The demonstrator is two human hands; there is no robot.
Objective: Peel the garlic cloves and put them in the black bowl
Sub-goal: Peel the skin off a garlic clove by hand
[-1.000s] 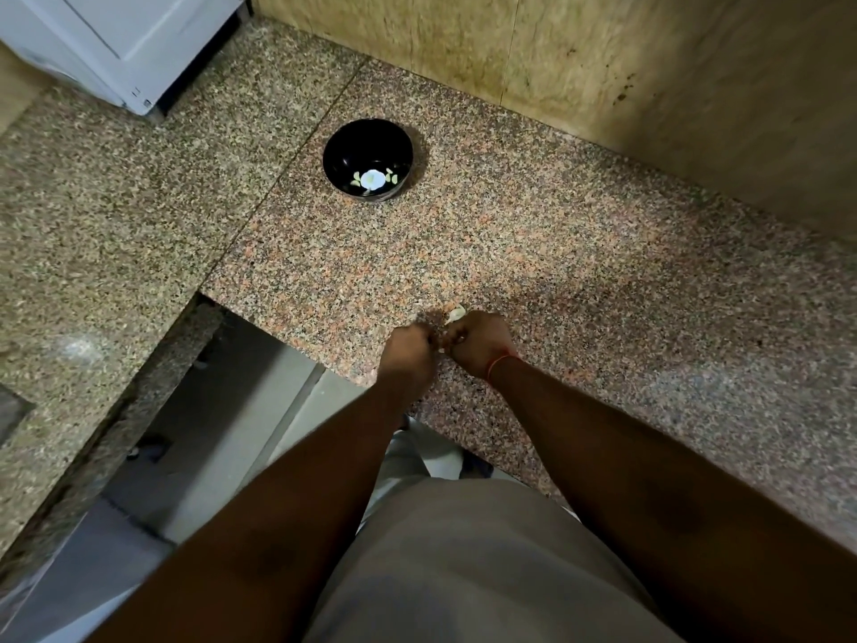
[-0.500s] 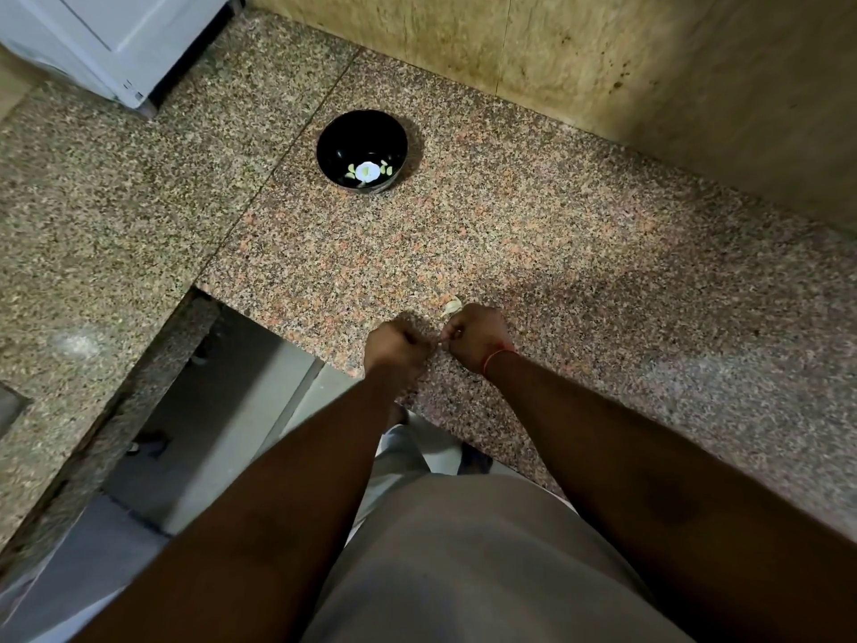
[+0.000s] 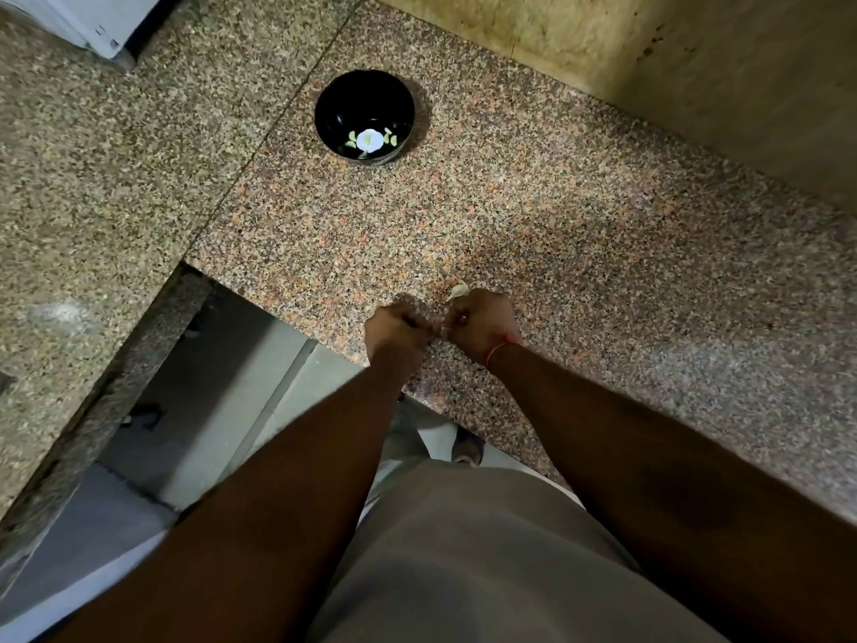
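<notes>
I see my left hand (image 3: 398, 328) and right hand (image 3: 480, 323) curled into loose fists, knuckles almost meeting just above the near edge of the counter (image 3: 603, 252), and between their fingertips they seem to pinch something small and pale that is too tiny for me to make out. A garlic clove (image 3: 458, 290), cream-coloured with papery skin, lies on the speckled granite touching the far side of my right hand. Well beyond, the black bowl (image 3: 345, 97) stands upright, a white flower with green leaves painted inside.

counter (image 3: 603, 234): speckled granite | wall (image 3: 695, 62): stained beige | floor (image 3: 222, 410): grey | light: dim
</notes>
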